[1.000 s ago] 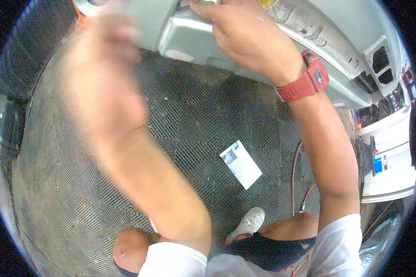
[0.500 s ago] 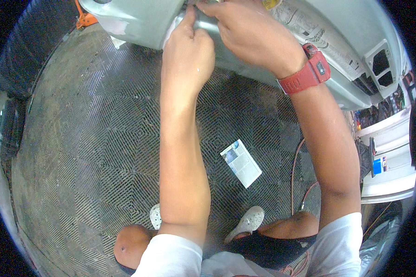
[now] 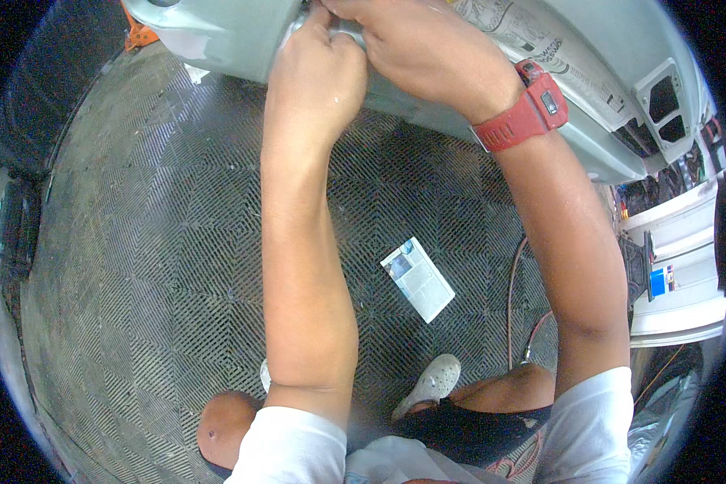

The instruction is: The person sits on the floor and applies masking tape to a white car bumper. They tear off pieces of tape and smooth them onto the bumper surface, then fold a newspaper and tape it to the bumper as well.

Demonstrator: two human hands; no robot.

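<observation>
At the top edge, a pale green vehicle body panel point(image 3: 226, 36) with a glossy surface stretches across the view. Close together at its edge, my left hand point(image 3: 316, 81) and my right hand point(image 3: 436, 56) work at the same spot. Both sets of fingers are curled and pinched; the fingertips run to the frame's top, so whatever is between them is hidden. A red watch point(image 3: 524, 113) is on my right wrist. Printed newspaper point(image 3: 577, 73) covers part of the panel's opening, just right of my right hand.
A folded newspaper sheet point(image 3: 418, 281) lies on the dark ribbed floor mat point(image 3: 177, 242). A reddish hose point(image 3: 514, 298) runs along the floor at right. An orange metal piece point(image 3: 139, 34) stands at upper left. Several items and white panels point(image 3: 678, 310) are at the right edge.
Both hands have shifted slightly to the left and up across the view, still together at the panel edge. The whole scene has moved a little in the same direction.
</observation>
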